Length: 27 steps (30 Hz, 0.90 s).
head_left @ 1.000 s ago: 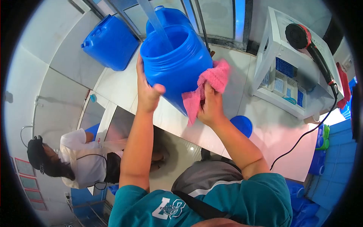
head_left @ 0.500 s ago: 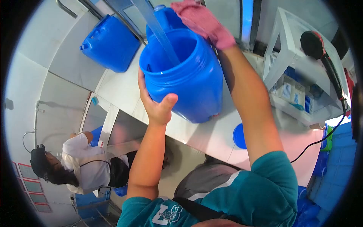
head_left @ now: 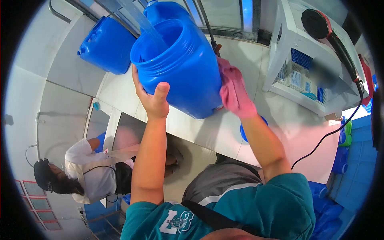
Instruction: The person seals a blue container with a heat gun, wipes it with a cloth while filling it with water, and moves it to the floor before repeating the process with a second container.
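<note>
left hand (head_left: 154,100): half-open, cupping wide-mouthed blue plastic jug (head_left: 188,78) | right hand (head_left: 240,102): under pink cloth (head_left: 230,80) at jug's side, grip unclear | right forearm (head_left: 266,140) partly hides round blue disc (head_left: 243,133)

A wide-mouthed blue plastic container (head_left: 188,76), threaded neck uncapped, above a white counter (head_left: 192,132), pink fabric cloth (head_left: 232,85) against its side.
</note>
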{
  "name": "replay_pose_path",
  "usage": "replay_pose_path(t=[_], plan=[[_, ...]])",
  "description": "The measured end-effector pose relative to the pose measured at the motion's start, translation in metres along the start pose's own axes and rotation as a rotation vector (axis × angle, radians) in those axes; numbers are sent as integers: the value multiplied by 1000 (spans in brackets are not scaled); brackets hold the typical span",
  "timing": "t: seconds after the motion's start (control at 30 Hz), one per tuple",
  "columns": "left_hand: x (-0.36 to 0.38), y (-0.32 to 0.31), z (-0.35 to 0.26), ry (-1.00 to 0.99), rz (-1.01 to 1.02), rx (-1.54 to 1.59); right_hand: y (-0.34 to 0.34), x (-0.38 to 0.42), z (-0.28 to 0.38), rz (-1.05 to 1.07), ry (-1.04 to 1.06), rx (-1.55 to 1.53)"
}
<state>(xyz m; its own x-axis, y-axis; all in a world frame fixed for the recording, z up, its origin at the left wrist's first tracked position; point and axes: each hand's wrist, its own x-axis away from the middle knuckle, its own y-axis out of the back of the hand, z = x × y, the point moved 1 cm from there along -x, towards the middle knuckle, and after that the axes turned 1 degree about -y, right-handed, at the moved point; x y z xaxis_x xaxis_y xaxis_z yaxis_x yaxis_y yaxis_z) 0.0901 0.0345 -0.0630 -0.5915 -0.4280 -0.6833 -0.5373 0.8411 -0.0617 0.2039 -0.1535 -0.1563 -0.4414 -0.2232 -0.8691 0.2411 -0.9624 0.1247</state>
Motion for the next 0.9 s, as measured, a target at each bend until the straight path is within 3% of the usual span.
replay_pose_path(t=[0.03, 0.1, 0.13, 0.2, 0.23, 0.3, 0.33, 0.4, 0.43, 0.47, 0.53, 0.6, 0.67, 0.7, 0.77, 0.8, 0.87, 0.9], plan=[[0, -1, -1, 8, -4, 9, -5, -1, 17, -4, 5, 4], [2, 1, -2, 24, -6, 17, -23, -19, 53, -201, -525, -661], [4, 3, -2, 39, -1, 11, -18, -31, 62, -207, -529, -660], [1, 3, 0, 44, 7, 9, -4, -74, 70, -20, -289, -284], [1, 5, 2, 42, 1, 14, 0, -94, 68, -21, -289, -284], [3, 5, 1, 47, -7, 16, 1, -118, 61, 217, -570, -293], [3, 5, 0, 47, -11, 29, -1, -114, 64, 221, -574, -295], [3, 5, -2, 42, -12, 46, -8, -103, 64, 32, -276, -229], [3, 5, -2, 43, -18, 47, -14, -87, 72, -111, -253, -150], [3, 4, -1, 47, -23, 46, -20, -69, 83, -110, -247, -147], [1, 4, 1, 29, -9, 39, -31, -25, 103, -28, 56, 636], [7, 7, 1, 31, 16, 27, -52, 34, 93, 278, 28, 763], [6, 7, 2, 15, 33, -28, -52, 40, 63, 1044, -851, 517], [6, 5, 3, 7, 35, -27, -51, 59, 52, 1038, -846, 519], [14, 3, 5, -2, 0, -31, -60, 120, 24, 663, -798, 91], [15, 2, 7, -1, -3, -32, -65, 123, 20, 666, -798, 91], [19, 2, 11, -30, -5, -33, -70, 126, 13, 31, -379, 242], [22, 3, 14, -23, -9, -31, -60, 90, 25, -52, -221, 287]])
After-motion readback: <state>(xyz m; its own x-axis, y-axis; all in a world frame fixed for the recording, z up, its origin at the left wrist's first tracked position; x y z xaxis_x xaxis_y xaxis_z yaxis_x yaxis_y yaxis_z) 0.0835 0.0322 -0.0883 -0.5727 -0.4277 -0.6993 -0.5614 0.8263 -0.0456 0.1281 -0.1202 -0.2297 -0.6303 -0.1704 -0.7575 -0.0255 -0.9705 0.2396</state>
